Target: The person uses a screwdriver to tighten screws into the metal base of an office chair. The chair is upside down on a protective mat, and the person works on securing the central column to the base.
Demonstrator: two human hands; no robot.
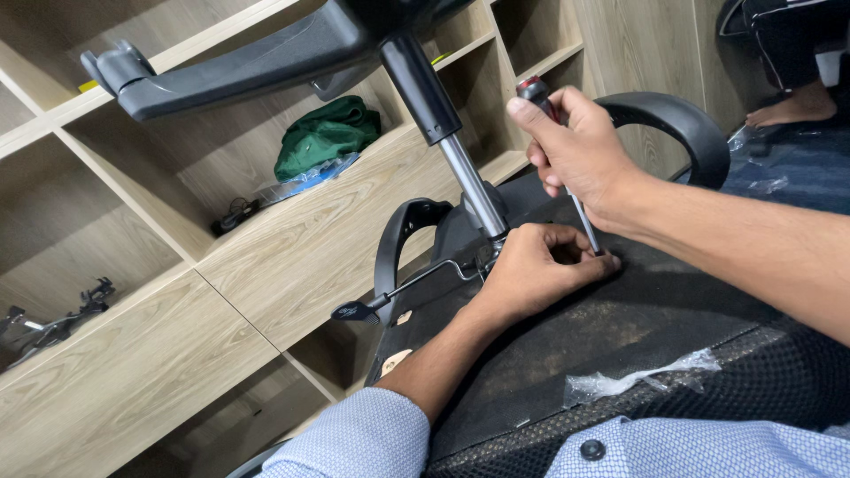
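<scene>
An office chair lies upside down, its black seat underside [637,310] facing me. My right hand [575,150] grips a screwdriver [584,221] with a red and black handle, its shaft pointing down into the seat underside. My left hand [536,270] rests on the underside beside the screwdriver tip, fingers curled around the spot where the tip meets the seat. The chrome gas lift column [469,181] rises just left of my hands toward the black star base [239,66]. Black armrests [682,124] curve at either side.
A light wooden shelving unit [292,257] stands behind the chair, holding a green cloth [323,133], plastic-wrapped items and black chair parts [53,323]. A black adjustment lever [390,296] sticks out left. Clear plastic wrap [637,379] lies on the seat. Another person's bare foot [792,108] is at top right.
</scene>
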